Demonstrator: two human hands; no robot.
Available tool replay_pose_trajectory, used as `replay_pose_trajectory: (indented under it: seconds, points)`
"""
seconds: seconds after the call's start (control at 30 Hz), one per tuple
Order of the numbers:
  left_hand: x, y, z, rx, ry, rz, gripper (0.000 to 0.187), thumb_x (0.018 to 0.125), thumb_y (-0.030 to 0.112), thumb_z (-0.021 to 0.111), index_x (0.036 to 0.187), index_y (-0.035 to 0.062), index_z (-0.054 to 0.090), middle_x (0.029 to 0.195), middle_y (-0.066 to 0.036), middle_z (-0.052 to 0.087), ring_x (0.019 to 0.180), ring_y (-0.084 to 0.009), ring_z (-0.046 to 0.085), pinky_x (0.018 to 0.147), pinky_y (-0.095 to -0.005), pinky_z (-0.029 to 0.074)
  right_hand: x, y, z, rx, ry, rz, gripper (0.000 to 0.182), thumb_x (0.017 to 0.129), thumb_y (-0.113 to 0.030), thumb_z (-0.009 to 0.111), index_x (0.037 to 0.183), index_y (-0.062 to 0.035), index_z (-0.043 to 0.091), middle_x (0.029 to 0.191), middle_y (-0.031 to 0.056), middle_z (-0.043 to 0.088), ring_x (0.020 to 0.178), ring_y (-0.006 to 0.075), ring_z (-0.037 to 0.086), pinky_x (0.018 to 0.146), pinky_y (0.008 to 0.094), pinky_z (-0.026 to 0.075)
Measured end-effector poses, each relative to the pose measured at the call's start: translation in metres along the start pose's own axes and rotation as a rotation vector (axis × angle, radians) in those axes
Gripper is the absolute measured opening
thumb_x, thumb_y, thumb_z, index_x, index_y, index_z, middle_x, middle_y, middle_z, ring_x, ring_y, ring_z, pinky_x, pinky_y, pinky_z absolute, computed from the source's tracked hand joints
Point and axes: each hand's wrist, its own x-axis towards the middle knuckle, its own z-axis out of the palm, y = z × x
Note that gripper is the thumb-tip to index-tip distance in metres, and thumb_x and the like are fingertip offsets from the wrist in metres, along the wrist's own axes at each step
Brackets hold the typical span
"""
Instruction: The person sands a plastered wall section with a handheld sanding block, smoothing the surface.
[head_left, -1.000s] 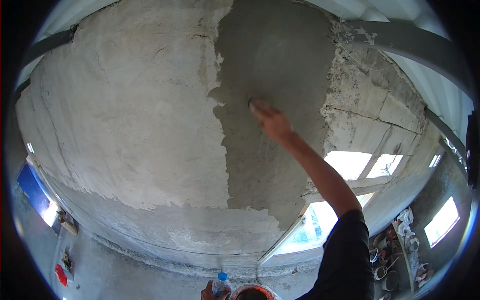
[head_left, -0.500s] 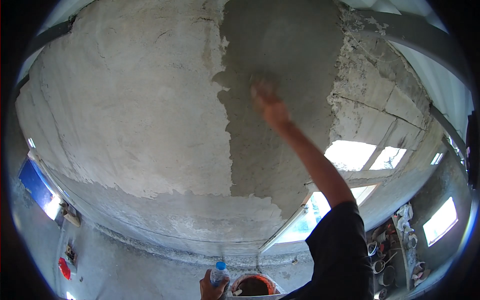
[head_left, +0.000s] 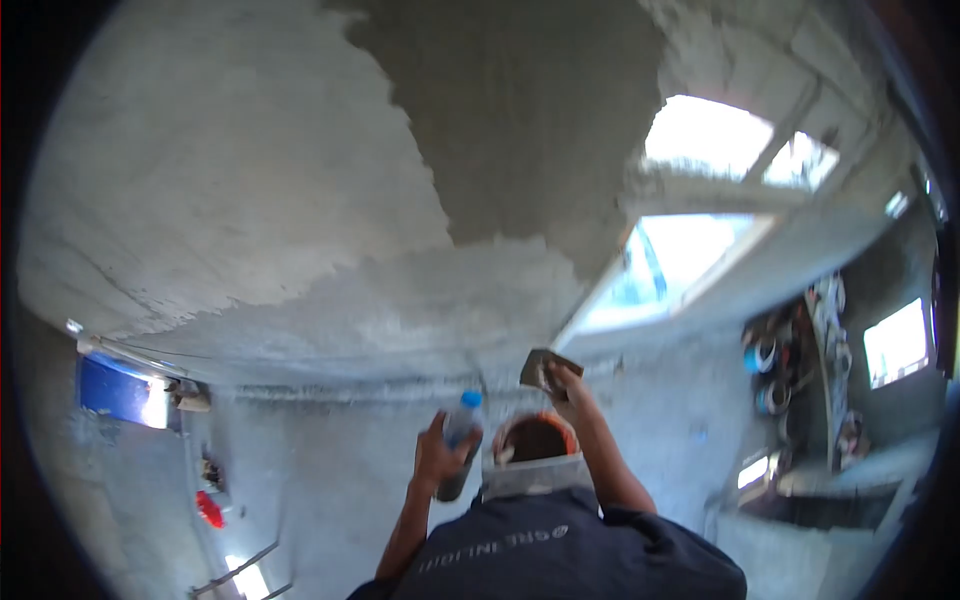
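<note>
A plastic bottle point(head_left: 461, 424) with a blue cap is in my left hand point(head_left: 437, 457), whose fingers wrap round its middle. The bottle stands nearly upright, its lower part looking dark. My right hand point(head_left: 568, 393) grips a flat, rectangular grey-brown pad point(head_left: 545, 369) by its right side, in front of the wall's foot. Just below the pad, between my forearms, stands a bucket point(head_left: 571, 436) with an orange rim and dark contents. Higher up, a dark damp-looking patch point(head_left: 525, 120) of plaster runs down the pale wall point(head_left: 240, 150).
Window openings point(head_left: 690, 265) break the wall on the right. Buckets point(head_left: 770, 398) and other items line a shelf at the far right. A blue panel point(head_left: 110, 390) and a red object point(head_left: 209, 510) are at the left. Concrete floor point(head_left: 320, 480) stretches round me.
My right hand has come down from the dark plaster to above the bucket, and the pad now shows in it. The view has tilted downward. My left hand still holds the bottle.
</note>
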Motion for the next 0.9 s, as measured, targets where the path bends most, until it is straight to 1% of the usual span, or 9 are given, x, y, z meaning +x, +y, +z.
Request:
replay_pose_trajectory:
  seconds: [0.13,0.2,0.33,0.37,0.43,0.57,0.67,0.77,0.9]
  points:
    - [0.017,0.042,-0.004,0.081,-0.246,-0.016,0.063,0.072,0.052,0.070,0.105,0.0005,0.057,0.088,-0.023,0.065,0.086,-0.0375,0.064,0.072,-0.0409,0.051,-0.052,0.001,-0.003,-0.019,0.110,0.097,0.028,0.086,-0.012,0.061,0.110,-0.0011,0.053,0.100,0.0126,0.061,0.092,0.0247,0.062,0.074,0.0391,0.055]
    - [0.020,0.053,0.002,0.263,-0.419,-0.032,0.082,0.069,0.061,0.067,0.116,-0.0055,0.053,0.096,-0.025,0.064,0.090,-0.0354,0.064,0.081,-0.0396,0.049,-0.062,0.002,-0.007,0.027,-0.055,0.133,0.029,0.086,-0.012,0.060,0.111,-0.0005,0.052,0.099,0.0132,0.061,0.090,0.0258,0.063,0.077,0.0416,0.055]
    - [0.034,0.078,0.016,0.409,-0.669,-0.145,0.085,0.068,0.065,0.065,0.116,-0.0037,0.053,0.101,-0.025,0.062,0.099,-0.0370,0.060,0.085,-0.0400,0.047,-0.062,-0.001,0.001,-0.044,-0.011,0.086,0.029,0.086,-0.011,0.060,0.111,0.0006,0.051,0.099,0.0138,0.061,0.087,0.0265,0.064,0.075,0.0435,0.056]
    - [0.035,0.078,0.020,0.416,-0.670,-0.146,0.085,0.068,0.065,0.065,0.116,-0.0037,0.053,0.101,-0.025,0.062,0.099,-0.0370,0.060,0.085,-0.0400,0.047,-0.061,-0.001,0.004,-0.037,-0.012,0.088,0.029,0.086,-0.011,0.060,0.111,0.0006,0.051,0.099,0.0138,0.061,0.087,0.0265,0.064,0.075,0.0435,0.056]
    - [0.037,0.073,0.029,0.403,-0.596,-0.148,0.084,0.068,0.064,0.066,0.116,-0.0031,0.054,0.102,-0.026,0.062,0.100,-0.0371,0.060,0.085,-0.0407,0.047,-0.062,0.000,0.004,-0.141,0.077,0.030,0.025,0.085,-0.011,0.061,0.107,0.0000,0.057,0.094,0.0099,0.062,0.082,0.0213,0.062,0.070,0.0335,0.052]
    - [0.038,0.070,0.037,0.400,-0.570,-0.153,0.086,0.068,0.065,0.065,0.118,-0.0036,0.052,0.104,-0.026,0.061,0.100,-0.0375,0.060,0.086,-0.0413,0.047,-0.058,0.001,-0.005,-0.173,0.089,0.000,0.025,0.085,-0.011,0.061,0.108,-0.0004,0.057,0.095,0.0100,0.062,0.084,0.0211,0.062,0.070,0.0334,0.052]
    - [0.031,0.069,0.042,0.354,-0.459,-0.033,0.085,0.068,0.063,0.066,0.118,-0.0043,0.052,0.102,-0.027,0.061,0.096,-0.0378,0.061,0.085,-0.0408,0.048,-0.053,-0.010,-0.017,-0.141,0.108,-0.056,0.028,0.085,-0.010,0.061,0.110,-0.0006,0.053,0.099,0.0117,0.061,0.087,0.0246,0.063,0.073,0.0392,0.055]
    - [0.029,0.060,0.049,0.211,-0.373,0.104,0.074,0.070,0.055,0.070,0.111,-0.0049,0.052,0.087,-0.024,0.064,0.084,-0.0363,0.065,0.073,-0.0390,0.051,-0.044,-0.031,-0.031,-0.115,0.180,-0.201,0.029,0.083,-0.010,0.065,0.109,-0.0022,0.056,0.099,0.0098,0.062,0.089,0.0220,0.062,0.073,0.0352,0.054]
    - [0.019,0.061,0.047,-0.002,-0.273,0.243,0.064,0.071,0.049,0.071,0.106,-0.0013,0.054,0.082,-0.025,0.064,0.080,-0.0387,0.064,0.070,-0.0430,0.051,-0.037,-0.061,-0.050,-0.195,0.154,-0.381,0.028,0.078,-0.004,0.068,0.104,-0.0001,0.059,0.098,0.0084,0.063,0.087,0.0207,0.062,0.075,0.0327,0.051]
